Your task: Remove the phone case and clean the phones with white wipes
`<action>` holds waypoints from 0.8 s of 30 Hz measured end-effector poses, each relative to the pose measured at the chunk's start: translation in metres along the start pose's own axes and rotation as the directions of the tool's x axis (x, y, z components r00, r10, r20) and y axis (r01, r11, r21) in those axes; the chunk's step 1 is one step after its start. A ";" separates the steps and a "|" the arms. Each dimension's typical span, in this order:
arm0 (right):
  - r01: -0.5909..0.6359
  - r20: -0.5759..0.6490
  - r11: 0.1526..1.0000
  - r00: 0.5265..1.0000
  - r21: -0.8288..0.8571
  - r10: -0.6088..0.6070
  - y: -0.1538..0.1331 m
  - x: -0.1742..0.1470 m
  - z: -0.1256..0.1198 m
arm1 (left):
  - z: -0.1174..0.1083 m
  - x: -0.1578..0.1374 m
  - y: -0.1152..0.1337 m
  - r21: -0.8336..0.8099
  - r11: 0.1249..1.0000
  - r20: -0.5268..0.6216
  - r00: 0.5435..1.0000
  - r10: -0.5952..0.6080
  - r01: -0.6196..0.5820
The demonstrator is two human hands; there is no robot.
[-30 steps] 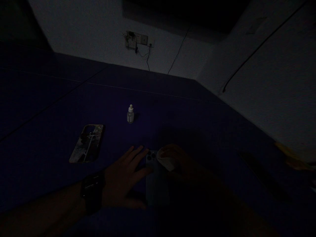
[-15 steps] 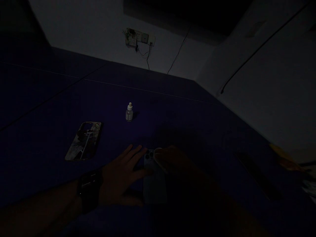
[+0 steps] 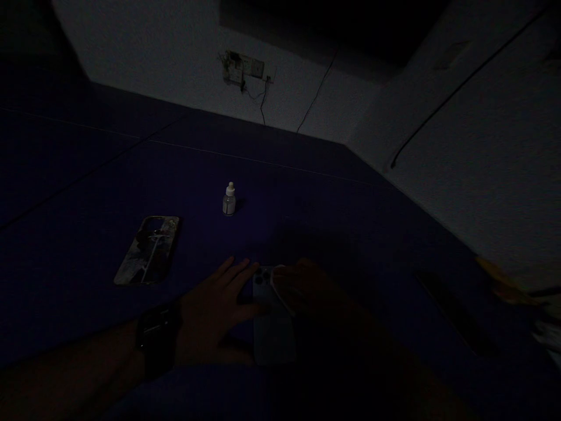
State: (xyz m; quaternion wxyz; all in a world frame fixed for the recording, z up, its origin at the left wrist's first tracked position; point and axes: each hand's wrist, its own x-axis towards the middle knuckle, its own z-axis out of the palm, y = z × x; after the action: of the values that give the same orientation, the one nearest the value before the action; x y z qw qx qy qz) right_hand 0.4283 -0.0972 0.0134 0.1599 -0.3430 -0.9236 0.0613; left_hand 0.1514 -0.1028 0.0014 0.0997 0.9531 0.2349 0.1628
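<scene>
A light-coloured smartphone (image 3: 274, 339) lies back up on the dark blue surface, its camera lenses at the top left corner. My left hand (image 3: 214, 310), with a dark watch on the wrist, rests with fingers spread along the phone's left edge. One finger reaches over the phone's back. In my right hand (image 3: 307, 286) is a folded white cloth (image 3: 280, 286), pressed on the upper right of the phone. Deep shadow hides most of that hand. A patterned phone case (image 3: 148, 251) lies to the left. Beyond the hands stands a small dropper bottle (image 3: 228, 202) with a white cap.
A long dark object (image 3: 456, 313) lies on the right side of the blue surface (image 3: 333, 199). Yellow and white items (image 3: 504, 283) sit at the right edge. Wall sockets (image 3: 249, 67) with cables are at the back. The room is very dim.
My right hand and the cloth have shifted slightly downward on the phone. My left hand stays nearly in place.
</scene>
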 end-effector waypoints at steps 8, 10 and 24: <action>-0.033 -0.138 0.999 0.990 -0.004 0.032 0.000 0.004 0.004 | 0.000 0.001 0.000 -0.043 0.999 -0.026 1.000 -0.017 0.016; -0.015 -0.159 1.000 0.987 -0.008 0.014 0.000 0.005 0.003 | 0.001 0.000 0.000 -0.046 0.999 -0.031 0.999 -0.025 0.024; 0.007 -0.221 1.000 0.975 0.009 -0.005 0.004 0.005 0.002 | -0.002 0.000 0.000 -0.036 0.999 -0.022 1.000 -0.009 0.009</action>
State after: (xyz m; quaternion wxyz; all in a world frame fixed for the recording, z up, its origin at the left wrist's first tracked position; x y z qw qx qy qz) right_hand 0.4265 -0.0910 0.0119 0.2636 -0.3441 -0.9008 0.0267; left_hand 0.1512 -0.1026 0.0030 0.1148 0.9482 0.2373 0.1772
